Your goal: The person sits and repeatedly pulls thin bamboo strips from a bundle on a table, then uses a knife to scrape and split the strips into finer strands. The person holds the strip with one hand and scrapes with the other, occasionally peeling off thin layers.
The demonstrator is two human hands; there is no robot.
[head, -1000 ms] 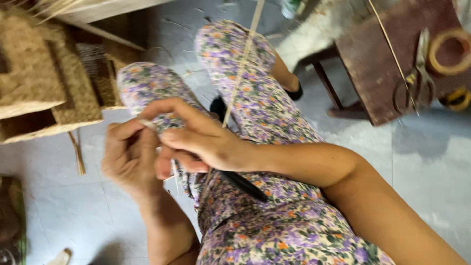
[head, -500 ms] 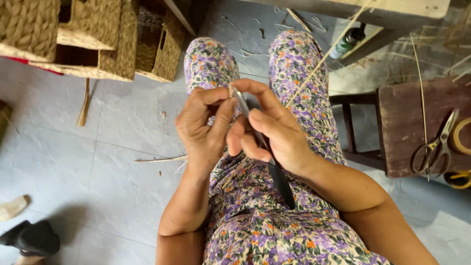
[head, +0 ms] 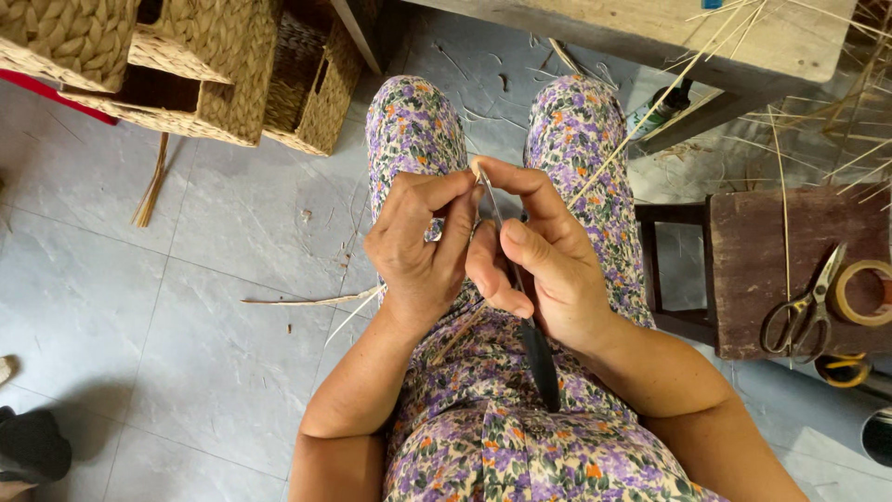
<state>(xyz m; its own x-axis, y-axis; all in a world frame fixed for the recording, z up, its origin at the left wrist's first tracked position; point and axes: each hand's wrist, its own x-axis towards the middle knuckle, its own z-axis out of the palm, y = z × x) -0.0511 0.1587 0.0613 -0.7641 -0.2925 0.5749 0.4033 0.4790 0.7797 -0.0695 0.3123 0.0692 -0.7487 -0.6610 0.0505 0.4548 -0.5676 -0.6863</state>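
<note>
Over the lap, head view: left hand [head: 418, 251] closing thumb and fingers in a pinch on the near end of a thin pale reed strip [head: 641, 121], right hand [head: 539, 270] closing around a slim tool with a black handle [head: 537, 358], handle trailing back past the wrist, narrow metal tip [head: 492, 209] pointing up into the left-hand pinch. Both hands touching, sitting between the knees above the floral-print fabric [head: 413, 130]. Strip running from the fingertips up and right toward the pale wooden bench [head: 650, 37], crossing the right knee. Comparing with the frames from a second and half a second back: camera swinging from tilted to square-on, hands drawing tighter together and staying on the same strip and same tool, no regrip showing. Reading that as the same cut or split carrying on at the strip's end, not a switch to another piece. Exact contact of tip and strip hiding behind the left fingers, so not calling it. Around that: woven baskets [head: 214, 74] sitting upper left on the grey tiled floor [head: 139, 307], loose strip scraps lying near the left knee, dark wooden stool [head: 790, 270] standing to the right, carrying scissors [head: 801, 307] and a tape roll [head: 859, 293], well apart from both hands.
</note>
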